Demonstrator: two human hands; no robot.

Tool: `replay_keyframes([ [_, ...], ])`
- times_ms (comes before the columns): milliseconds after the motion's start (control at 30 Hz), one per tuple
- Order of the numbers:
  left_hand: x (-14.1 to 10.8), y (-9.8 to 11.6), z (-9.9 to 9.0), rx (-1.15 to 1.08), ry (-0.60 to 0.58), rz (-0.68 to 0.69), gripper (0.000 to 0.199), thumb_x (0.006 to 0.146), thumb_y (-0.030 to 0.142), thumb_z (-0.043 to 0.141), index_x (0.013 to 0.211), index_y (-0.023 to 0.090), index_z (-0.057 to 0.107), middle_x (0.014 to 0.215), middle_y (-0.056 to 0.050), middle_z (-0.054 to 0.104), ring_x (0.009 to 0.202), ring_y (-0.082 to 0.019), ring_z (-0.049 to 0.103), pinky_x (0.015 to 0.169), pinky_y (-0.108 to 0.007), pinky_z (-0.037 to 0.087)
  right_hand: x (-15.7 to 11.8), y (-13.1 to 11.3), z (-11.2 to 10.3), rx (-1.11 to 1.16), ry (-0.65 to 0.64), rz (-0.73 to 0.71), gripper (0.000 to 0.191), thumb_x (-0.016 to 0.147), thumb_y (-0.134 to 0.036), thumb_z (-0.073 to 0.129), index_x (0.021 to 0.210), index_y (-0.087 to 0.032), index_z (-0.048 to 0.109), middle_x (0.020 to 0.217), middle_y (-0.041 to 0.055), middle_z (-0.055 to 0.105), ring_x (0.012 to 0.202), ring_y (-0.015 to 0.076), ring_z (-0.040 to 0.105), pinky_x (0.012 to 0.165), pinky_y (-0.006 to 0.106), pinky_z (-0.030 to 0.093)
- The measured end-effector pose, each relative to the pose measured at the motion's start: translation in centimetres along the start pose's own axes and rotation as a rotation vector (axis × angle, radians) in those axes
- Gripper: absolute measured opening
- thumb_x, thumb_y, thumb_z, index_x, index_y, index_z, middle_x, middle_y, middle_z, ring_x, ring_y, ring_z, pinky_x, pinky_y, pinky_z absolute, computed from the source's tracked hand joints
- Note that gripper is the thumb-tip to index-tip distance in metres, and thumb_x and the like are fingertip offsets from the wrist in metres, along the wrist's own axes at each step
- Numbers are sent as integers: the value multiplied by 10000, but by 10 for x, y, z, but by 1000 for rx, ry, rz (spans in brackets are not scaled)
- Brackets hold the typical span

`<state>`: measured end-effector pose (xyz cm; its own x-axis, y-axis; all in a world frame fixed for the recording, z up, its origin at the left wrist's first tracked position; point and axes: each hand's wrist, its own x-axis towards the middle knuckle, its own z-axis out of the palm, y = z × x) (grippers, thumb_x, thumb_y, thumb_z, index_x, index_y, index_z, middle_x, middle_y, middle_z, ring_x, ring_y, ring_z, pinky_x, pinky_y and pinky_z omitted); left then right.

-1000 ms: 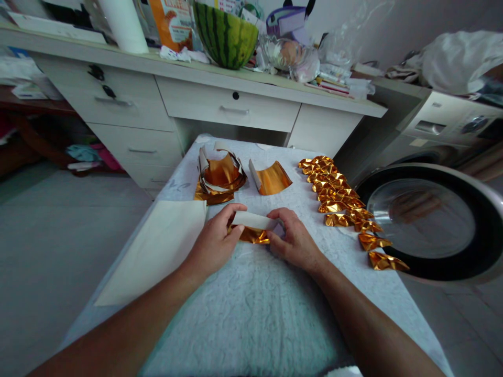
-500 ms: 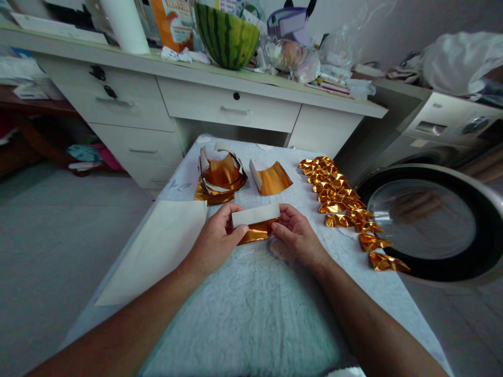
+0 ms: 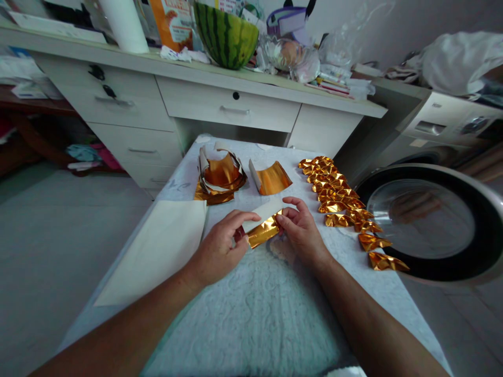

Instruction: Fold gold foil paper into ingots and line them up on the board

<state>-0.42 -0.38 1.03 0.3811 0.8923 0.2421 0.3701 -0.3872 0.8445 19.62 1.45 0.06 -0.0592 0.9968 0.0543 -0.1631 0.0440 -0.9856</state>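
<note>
Between my hands is a partly folded sheet of gold foil paper, its pale backing showing along the far edge and its shiny side toward me. My left hand pinches the left end, with the index finger over the pale flap. My right hand grips the right end between thumb and fingers. Just beyond lies a loose curved gold sheet. A curled stack of gold foil sheets sits to its left. Several folded gold ingot shapes stand in rows on the right.
A large pale paper sheet lies left on the cloth-covered table. A washing machine's open round door stands beside the right edge. Behind is a white drawer desk holding a cut watermelon and clutter.
The foil sheet in my hands has tilted, its right end rising, and more gold shows. My right fingers have shifted up over its right end; my left index finger now reaches across the flap.
</note>
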Motion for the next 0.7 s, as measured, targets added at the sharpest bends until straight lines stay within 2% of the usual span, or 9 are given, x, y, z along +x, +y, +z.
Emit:
replay_keyframes([
  [133,0,5,0,94,-45,71,569,687,-64,425,1133,246,591,975,-1,534,787,-112,560,729,-245,490,0,2,-2,5,19,-12,406,784,-293,673,1092,-254,412,639,-101,533,508,90,484,501,211,394],
  [233,-1,5,2,166,-33,83,524,719,-40,457,1129,254,597,1026,-14,524,863,-135,570,771,-272,507,1,4,-3,-6,17,-7,402,783,-290,670,1090,-252,413,633,-106,533,486,82,476,481,201,385],
  [367,-1,-1,4,290,58,162,395,753,6,537,1055,242,635,1211,-54,480,1077,-200,522,932,-364,481,2,4,-1,-57,31,-10,386,781,-287,665,1071,-245,414,622,-107,541,475,79,480,458,185,367],
  [500,-2,-7,4,418,148,262,256,777,44,598,954,218,660,1315,-65,445,1121,-234,481,963,-425,456,2,4,-1,-84,46,0,383,773,-281,662,1067,-238,422,665,-89,569,522,88,522,477,187,392],
  [600,-2,-8,5,518,95,337,185,824,74,594,924,217,657,1233,-55,546,1121,-249,486,960,-447,437,3,7,-2,-104,33,0,380,767,-286,661,1066,-232,432,685,-80,579,546,94,541,499,198,414],
  [700,-3,-7,7,608,11,381,205,858,93,574,1000,222,646,1191,-52,603,1099,-255,508,936,-446,428,4,11,-2,-153,8,1,353,770,-284,648,1053,-224,446,686,-78,574,554,97,545,522,214,431],
])
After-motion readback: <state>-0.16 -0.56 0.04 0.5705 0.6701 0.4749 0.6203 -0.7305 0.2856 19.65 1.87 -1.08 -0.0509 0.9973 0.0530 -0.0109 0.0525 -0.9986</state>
